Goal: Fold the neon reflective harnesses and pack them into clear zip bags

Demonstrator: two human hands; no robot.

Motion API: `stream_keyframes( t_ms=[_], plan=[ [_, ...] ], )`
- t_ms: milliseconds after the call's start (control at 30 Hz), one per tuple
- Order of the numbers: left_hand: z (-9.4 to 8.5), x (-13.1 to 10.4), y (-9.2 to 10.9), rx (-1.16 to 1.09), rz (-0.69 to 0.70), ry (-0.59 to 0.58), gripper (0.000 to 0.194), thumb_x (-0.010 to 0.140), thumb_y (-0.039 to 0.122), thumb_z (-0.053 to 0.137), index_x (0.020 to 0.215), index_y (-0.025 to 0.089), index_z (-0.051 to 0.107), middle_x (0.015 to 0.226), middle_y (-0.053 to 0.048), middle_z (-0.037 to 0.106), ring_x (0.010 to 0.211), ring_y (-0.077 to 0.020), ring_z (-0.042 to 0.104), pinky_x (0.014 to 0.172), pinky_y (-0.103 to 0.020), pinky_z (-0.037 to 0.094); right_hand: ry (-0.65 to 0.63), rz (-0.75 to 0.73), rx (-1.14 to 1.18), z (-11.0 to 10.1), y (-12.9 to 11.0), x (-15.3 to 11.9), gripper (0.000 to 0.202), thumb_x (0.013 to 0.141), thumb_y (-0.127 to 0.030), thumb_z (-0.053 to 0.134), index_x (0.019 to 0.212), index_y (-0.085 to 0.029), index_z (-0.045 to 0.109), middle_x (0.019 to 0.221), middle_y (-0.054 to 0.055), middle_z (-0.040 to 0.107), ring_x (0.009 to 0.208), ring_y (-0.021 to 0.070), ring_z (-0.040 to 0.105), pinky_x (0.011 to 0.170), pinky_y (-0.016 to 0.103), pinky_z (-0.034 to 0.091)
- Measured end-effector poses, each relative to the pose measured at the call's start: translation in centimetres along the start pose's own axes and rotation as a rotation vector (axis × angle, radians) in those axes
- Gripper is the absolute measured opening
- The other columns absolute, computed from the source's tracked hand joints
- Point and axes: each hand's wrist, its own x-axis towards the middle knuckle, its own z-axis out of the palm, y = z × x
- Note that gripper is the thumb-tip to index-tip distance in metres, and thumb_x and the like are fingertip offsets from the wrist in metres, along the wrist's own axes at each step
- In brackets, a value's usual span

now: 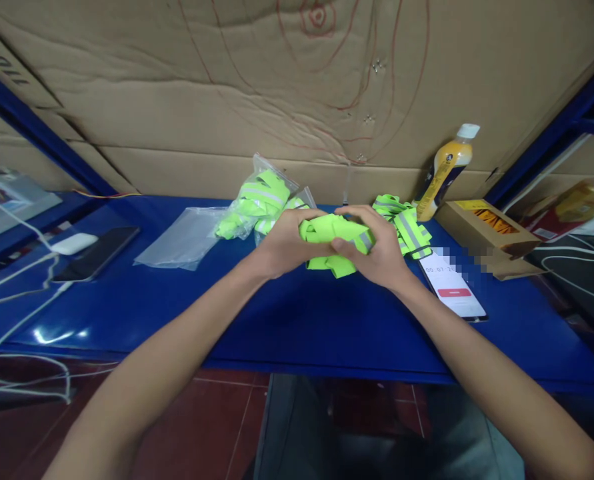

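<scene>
Both hands grip one bundled neon-yellow reflective strap [334, 230], raised over the blue table. My left hand [289, 243] wraps its left side, and my right hand [377, 243] closes round its right side with the thumb across the front. Loose strap ends hang below the fingers. Behind my left hand lie clear plastic bags with similar neon straps [264, 193] inside. Another loose reflective strap [411, 230] rests just right of my right hand. Left of the filled bags, flat clear plastic bags [181, 237] lie on the table.
A yellow drink bottle [447, 173] stands at the back right beside an open cardboard box [491, 233]. A lit phone [454, 287] lies near my right forearm. At left are a dark phone [99, 253], a white case [74, 244] and cables. Cardboard [177, 133] walls the back.
</scene>
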Motion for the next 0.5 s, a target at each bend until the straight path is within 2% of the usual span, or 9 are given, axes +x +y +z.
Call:
stream_keyframes(
  t_ms=[100, 233, 367, 433, 500],
  plan=[
    [0.8, -0.5, 0.4, 0.237, 0.263, 0.062, 0.042, 0.076, 0.034, 0.086, 0.113, 0.017, 0.077, 0.095, -0.002, 0.077, 0.079, -0.0168, 0.067, 0.072, -0.029, 0.050, 0.119, 0.147, 0.137, 0.6, 0.2, 0.1, 0.054, 0.087, -0.068, 0.078, 0.118, -0.023, 0.073, 0.121, 0.009, 0.077, 0.112, 0.0262, 0.072, 0.102, 0.042, 0.057],
    [2.0, -1.3, 0.1, 0.295, 0.406, 0.098, 0.040, 0.082, 0.035, 0.080, 0.117, 0.018, 0.069, 0.101, -0.003, 0.076, 0.085, -0.0180, 0.067, 0.078, -0.031, 0.050, 0.160, 0.250, 0.216, 0.8, 0.0, -0.1, 0.054, 0.082, -0.072, 0.081, 0.105, -0.023, 0.076, 0.108, 0.005, 0.080, 0.102, 0.0247, 0.073, 0.095, 0.040, 0.059],
    [3.2, -1.8, -0.2, 0.190, 0.321, 0.202, 0.036, 0.097, 0.054, 0.067, 0.111, 0.021, 0.063, 0.088, -0.002, 0.069, 0.074, -0.0167, 0.060, 0.068, -0.031, 0.046, 0.199, 0.200, 0.119, 1.0, -0.7, -0.4, 0.046, 0.084, -0.064, 0.081, 0.103, -0.022, 0.074, 0.104, 0.005, 0.079, 0.098, 0.0242, 0.072, 0.091, 0.039, 0.059],
    [3.6, -1.9, -0.4, 0.164, 0.267, 0.250, 0.036, 0.103, 0.057, 0.057, 0.113, 0.022, 0.061, 0.078, 0.000, 0.064, 0.067, -0.0157, 0.055, 0.065, -0.031, 0.044, 0.194, 0.170, 0.057, 1.0, -0.9, -0.4, 0.039, 0.087, -0.056, 0.080, 0.104, -0.023, 0.073, 0.104, 0.004, 0.079, 0.098, 0.0237, 0.071, 0.091, 0.038, 0.059],
    [3.8, -2.0, -0.5, 0.197, 0.247, 0.258, 0.036, 0.105, 0.057, 0.054, 0.102, 0.023, 0.061, 0.068, 0.003, 0.055, 0.060, -0.0145, 0.051, 0.060, -0.031, 0.040, 0.152, 0.164, 0.057, 0.8, -0.8, -0.3, 0.036, 0.088, -0.053, 0.080, 0.106, -0.023, 0.072, 0.106, 0.005, 0.079, 0.101, 0.0239, 0.072, 0.093, 0.038, 0.059]
  ],
)
